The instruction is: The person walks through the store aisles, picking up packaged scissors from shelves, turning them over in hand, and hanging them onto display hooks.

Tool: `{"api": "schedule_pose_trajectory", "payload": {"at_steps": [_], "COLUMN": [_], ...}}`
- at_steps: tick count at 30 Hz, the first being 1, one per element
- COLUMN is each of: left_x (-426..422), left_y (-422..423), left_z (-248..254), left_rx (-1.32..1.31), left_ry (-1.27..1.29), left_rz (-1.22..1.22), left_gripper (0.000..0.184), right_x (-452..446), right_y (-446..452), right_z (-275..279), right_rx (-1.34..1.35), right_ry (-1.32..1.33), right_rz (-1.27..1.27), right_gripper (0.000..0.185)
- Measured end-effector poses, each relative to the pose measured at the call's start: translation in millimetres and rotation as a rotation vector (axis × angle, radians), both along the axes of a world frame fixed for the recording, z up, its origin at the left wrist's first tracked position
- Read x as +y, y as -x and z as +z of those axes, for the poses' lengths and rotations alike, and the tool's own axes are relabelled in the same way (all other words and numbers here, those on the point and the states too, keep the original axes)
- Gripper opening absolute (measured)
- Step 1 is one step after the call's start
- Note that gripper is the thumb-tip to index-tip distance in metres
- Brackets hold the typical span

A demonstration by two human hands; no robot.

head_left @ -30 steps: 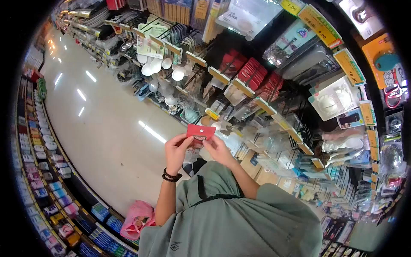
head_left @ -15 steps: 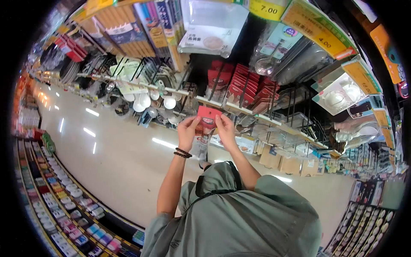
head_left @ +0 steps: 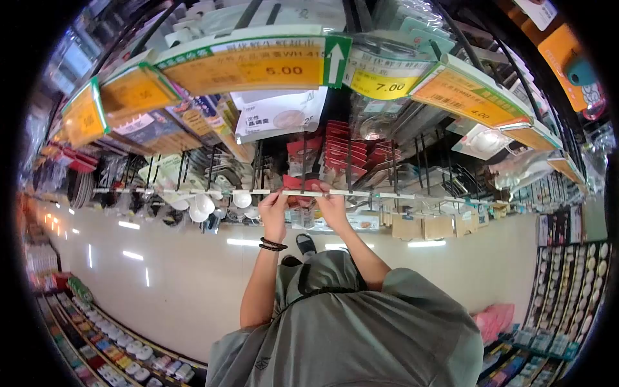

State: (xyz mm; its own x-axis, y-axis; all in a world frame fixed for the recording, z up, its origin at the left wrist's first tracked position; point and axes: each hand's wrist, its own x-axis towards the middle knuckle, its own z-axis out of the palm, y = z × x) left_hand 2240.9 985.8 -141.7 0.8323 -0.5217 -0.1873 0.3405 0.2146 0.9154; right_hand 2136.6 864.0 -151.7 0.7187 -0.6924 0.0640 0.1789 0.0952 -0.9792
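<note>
Pinching a red-topped packet (head_left: 294, 182) at the rack rail (head_left: 361, 194): my left hand (head_left: 274, 205) is gripping one side edge, my right hand (head_left: 331, 205) the other. Similar packets (head_left: 340, 151) are hanging just behind; price tags (head_left: 245, 69) are sitting above.

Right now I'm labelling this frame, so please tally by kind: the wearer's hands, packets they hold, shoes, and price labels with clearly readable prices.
Hands: 2 (left hand, right hand)
Red packet: 1
Dark shoes: 2
Price labels: 3 (5.00 label, 7.00 label, 4.00 label)
Total: 8
</note>
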Motion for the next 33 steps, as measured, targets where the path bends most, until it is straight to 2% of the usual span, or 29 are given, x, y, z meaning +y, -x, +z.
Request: {"api": "schedule_pose_trajectory", "payload": {"at_steps": [3, 5, 8, 11, 12, 15, 16, 17, 19, 21, 23, 27, 28, 29, 30, 31, 32, 33], "left_x": [-4, 0, 0, -4, -5, -26, -29, -29, -39, -45, -49, -49, -42, -41, -36, -30, -14, -5], "left_y": [0, -2, -1, -4, -8, -26, -23, -23, -34, -40, -44, -49, -39, -38, -47, -42, -28, -15], "left_z": [13, 1, 3, 22, 21, -39, -6, 19, 10, 8, 7, -22, -7, -33, -67, -60, -58, -65], "left_rx": [0.056, -0.005, -0.112, -0.054, 0.039, -0.105, -0.314, -0.109, -0.179, -0.056, -0.239, -0.308, -0.618, -0.482, -0.495, -0.514, -0.425, -0.468], "left_ry": [0.045, -0.046, -0.022, -0.034, -0.042, 0.050, -0.051, 0.025, 0.097, 0.146, 0.008, 0.065, -0.045, -0.018, -0.083, -0.148, -0.209, -0.188], "left_rz": [0.036, 0.006, 0.000, -0.035, -0.074, -0.025, 0.068, -0.043, -0.083, -0.153, -0.131, -0.199, -0.170, -0.123, -0.131, -0.130, -0.173, -0.134], "left_gripper": [0.018, 0.018, 0.018, 0.020, 0.022, 0.022, 0.022, 0.021, 0.023, 0.023, 0.023, 0.025, 0.027, 0.029, 0.030, 0.031, 0.028, 0.027], "right_x": [2, 7, 11, 14, 13, 25, 28, 33, 47, 64, 77, 104, 111, 120, 128, 136, 142, 146], "right_y": [-3, -1, 0, -6, -7, -12, -5, 4, 21, 44, 74, 140, 160, 180, 197, 213, 231, 246], "right_z": [-16, -5, 4, 32, 25, 26, 19, 30, 26, 27, 26, 8, 5, 0, -3, -9, -17, -23], "right_rx": [0.039, 0.024, 0.044, 0.101, 0.093, 0.090, 0.015, 0.083, 0.188, 0.204, 0.223, 0.286, 0.336, 0.387, 0.421, 0.441, 0.459, 0.475], "right_ry": [0.054, 0.004, -0.027, -0.048, -0.028, 0.084, 0.135, 0.173, 0.177, 0.106, 0.064, -0.045, -0.076, -0.111, -0.101, -0.015, 0.074, 0.167], "right_rz": [-0.082, -0.101, -0.138, -0.150, -0.151, -0.366, -0.365, -0.360, -0.408, -0.438, -0.461, -0.556, -0.596, -0.628, -0.679, -0.710, -0.734, -0.757], "right_gripper": [0.015, 0.017, 0.017, 0.020, 0.027, 0.031, 0.036, 0.038, 0.038, 0.036, 0.036, 0.039, 0.040, 0.042, 0.045, 0.045, 0.045, 0.045]}}
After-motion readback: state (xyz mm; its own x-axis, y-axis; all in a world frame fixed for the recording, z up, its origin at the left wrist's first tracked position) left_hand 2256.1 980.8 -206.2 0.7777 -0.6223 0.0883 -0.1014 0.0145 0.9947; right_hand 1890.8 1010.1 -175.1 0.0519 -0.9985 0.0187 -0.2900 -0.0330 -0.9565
